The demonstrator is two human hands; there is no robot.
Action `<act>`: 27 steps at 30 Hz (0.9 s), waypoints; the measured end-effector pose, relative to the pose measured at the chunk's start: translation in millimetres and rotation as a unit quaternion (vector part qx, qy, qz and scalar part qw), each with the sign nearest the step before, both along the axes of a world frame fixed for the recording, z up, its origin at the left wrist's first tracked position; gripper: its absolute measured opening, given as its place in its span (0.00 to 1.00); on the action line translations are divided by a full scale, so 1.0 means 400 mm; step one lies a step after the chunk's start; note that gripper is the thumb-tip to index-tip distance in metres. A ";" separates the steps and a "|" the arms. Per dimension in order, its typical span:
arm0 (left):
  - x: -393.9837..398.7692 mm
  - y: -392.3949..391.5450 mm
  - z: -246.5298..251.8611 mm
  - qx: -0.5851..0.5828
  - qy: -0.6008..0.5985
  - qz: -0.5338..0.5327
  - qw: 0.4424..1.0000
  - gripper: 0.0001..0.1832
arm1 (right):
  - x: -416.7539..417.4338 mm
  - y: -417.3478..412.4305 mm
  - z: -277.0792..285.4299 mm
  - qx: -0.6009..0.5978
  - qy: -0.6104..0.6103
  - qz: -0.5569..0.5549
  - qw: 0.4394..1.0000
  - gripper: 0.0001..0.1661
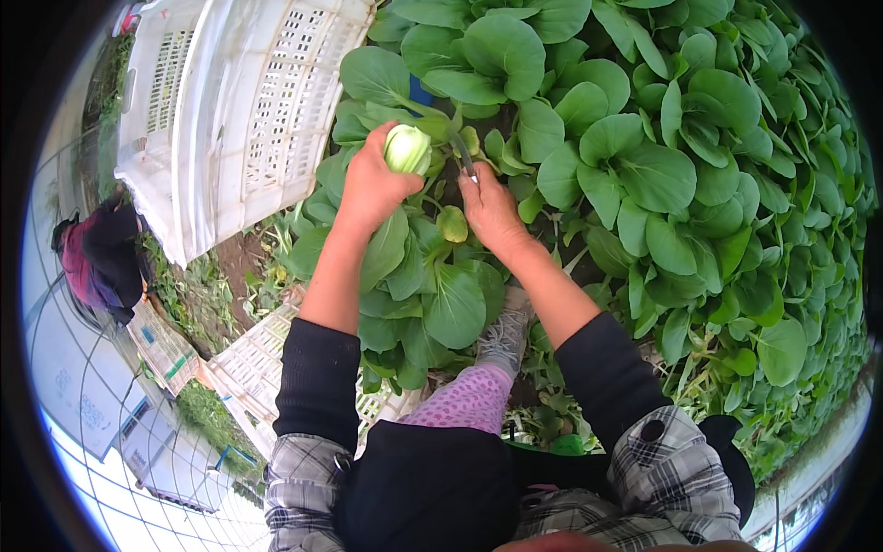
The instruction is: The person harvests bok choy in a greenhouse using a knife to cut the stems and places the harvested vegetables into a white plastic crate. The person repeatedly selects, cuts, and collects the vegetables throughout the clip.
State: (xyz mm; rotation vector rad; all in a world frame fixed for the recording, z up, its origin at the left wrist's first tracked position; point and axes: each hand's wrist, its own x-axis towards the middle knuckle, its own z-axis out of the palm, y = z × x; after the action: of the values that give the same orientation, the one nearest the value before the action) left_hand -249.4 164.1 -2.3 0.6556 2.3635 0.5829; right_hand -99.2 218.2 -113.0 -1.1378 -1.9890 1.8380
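My left hand (374,181) is closed around a head of bok choy (408,150), its pale, cut base facing up towards me and its leaves hanging mostly hidden beneath. To the right of it, my right hand (493,210) grips a knife whose dark blade (461,150) points up and left, near leaf stalks and yellowed leaves. The knife's handle is largely hidden in the fingers. A yellow-green spotted leaf (452,224) lies between my wrists. Leafy bok choy plants (638,165) stand close by on the right.
White perforated plastic crates (276,117) stand at upper left. Another white crate (259,366) lies lower left, near my leg. My shoe (507,331) is among the plants. A person (103,259) bends down at far left beside a further crate (162,345).
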 end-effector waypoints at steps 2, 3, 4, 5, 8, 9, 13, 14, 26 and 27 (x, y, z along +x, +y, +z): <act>-0.003 -0.010 0.000 0.030 -0.013 0.023 0.999 0.42 | -0.031 0.024 -0.039 -0.063 -0.055 -0.008 0.996 0.15; -0.005 -0.019 -0.003 0.043 -0.020 0.036 0.998 0.41 | -0.038 0.031 -0.044 -0.046 -0.052 0.003 0.998 0.15; -0.013 -0.026 -0.005 0.044 -0.043 0.055 0.997 0.40 | -0.041 0.037 -0.048 -0.029 -0.049 0.014 0.998 0.15; -0.023 -0.032 -0.007 0.045 -0.067 0.072 0.994 0.39 | -0.048 0.043 -0.052 -0.011 -0.047 0.024 0.999 0.16; -0.037 -0.035 -0.010 0.073 -0.124 0.121 0.982 0.37 | -0.057 0.055 -0.063 -0.032 -0.049 0.020 0.998 0.17; -0.041 -0.049 -0.011 0.082 -0.138 0.142 0.977 0.37 | -0.063 0.055 -0.042 -0.093 -0.072 0.038 0.992 0.17; -0.031 -0.056 -0.004 0.099 -0.171 0.190 0.962 0.36 | -0.071 0.074 0.045 -0.254 -0.141 0.068 0.954 0.18; -0.026 -0.057 -0.008 0.108 -0.174 0.196 0.959 0.35 | -0.072 0.077 0.054 -0.255 -0.146 0.064 0.954 0.19; 0.020 -0.069 -0.003 0.140 -0.154 0.213 0.954 0.35 | -0.077 0.127 0.009 -0.280 -0.172 0.140 0.934 0.16; 0.022 -0.073 -0.005 0.146 -0.159 0.219 0.952 0.34 | -0.078 0.128 0.006 -0.295 -0.167 0.138 0.931 0.16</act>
State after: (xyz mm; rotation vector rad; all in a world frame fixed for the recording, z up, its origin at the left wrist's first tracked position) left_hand -240.6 134.9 -4.2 0.1294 2.1336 1.1562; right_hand -130.6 269.5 -110.5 -1.4661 -1.8841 2.6677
